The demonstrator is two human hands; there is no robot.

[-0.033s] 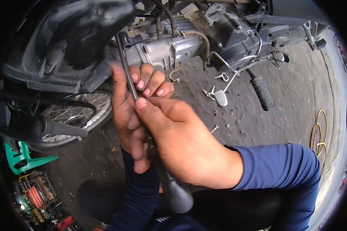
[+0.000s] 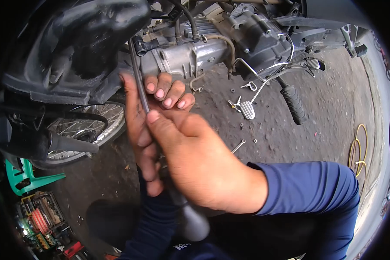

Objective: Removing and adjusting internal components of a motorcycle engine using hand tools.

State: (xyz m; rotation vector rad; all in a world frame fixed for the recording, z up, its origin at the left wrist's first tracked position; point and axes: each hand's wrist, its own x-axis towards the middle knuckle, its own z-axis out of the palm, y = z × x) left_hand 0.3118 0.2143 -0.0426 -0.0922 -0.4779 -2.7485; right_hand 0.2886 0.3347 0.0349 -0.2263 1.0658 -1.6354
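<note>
My right hand (image 2: 208, 160) is closed around a long screwdriver, its thumb pressed along the metal shaft (image 2: 138, 80). The dark rounded handle end (image 2: 194, 223) sticks out below that hand, toward my lap. The shaft slants up and left to the motorcycle engine's silver cylinder head (image 2: 160, 60); its tip is hidden beside a black cap. Behind the shaft, my left hand (image 2: 136, 117) is held palm up, thumb apart and fingers loosely curled without closing on it. The right hand covers part of the left palm, so contact there cannot be told.
A black plastic fairing (image 2: 86, 47) overhangs at upper left, above a spoked wheel (image 2: 112, 123). A pedal (image 2: 247, 110) and a rubber footrest (image 2: 294, 104) project at right. A wrench (image 2: 238, 146) and small parts lie on the ground. A green stool (image 2: 24, 177) and tool box (image 2: 41, 221) stand lower left.
My right hand and the screwdriver's handle end have shifted slightly left. The left hand stays almost where it was, its fingers still loosely curled.
</note>
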